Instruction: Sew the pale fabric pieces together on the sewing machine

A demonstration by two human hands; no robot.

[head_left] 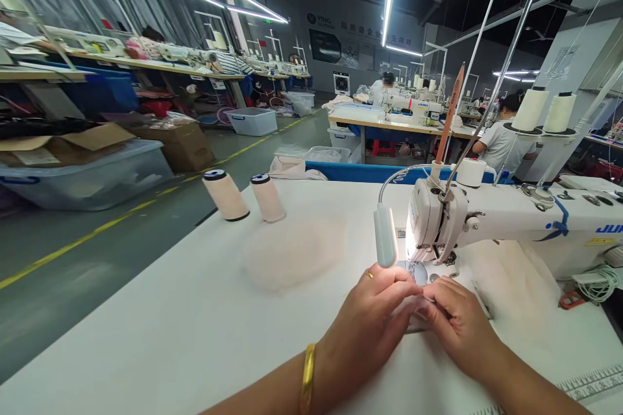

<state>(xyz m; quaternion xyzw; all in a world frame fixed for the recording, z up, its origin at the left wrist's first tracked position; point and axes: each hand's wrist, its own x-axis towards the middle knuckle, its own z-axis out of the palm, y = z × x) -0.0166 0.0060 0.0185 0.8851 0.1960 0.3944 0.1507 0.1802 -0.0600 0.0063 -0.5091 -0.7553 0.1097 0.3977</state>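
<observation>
In front of the needle of a white sewing machine, my two hands meet. My left hand pinches a small piece of thin, sheer pale fabric, thumb and fingers together. From the other side my right hand grips the same fabric, its fingertips almost touching the left ones. Most of the fabric is hidden by the fingers. A small lamp on a bendable neck lights the presser foot just beyond them. Sheer pale fabric lies in a heap left of the machine, and another heap lies under its arm.
Two cones of pale thread, one on the left and one on the right, stand at the table's far edge. A clear ruler lies at lower right, near red-handled snips. Co-workers sit at machines beyond.
</observation>
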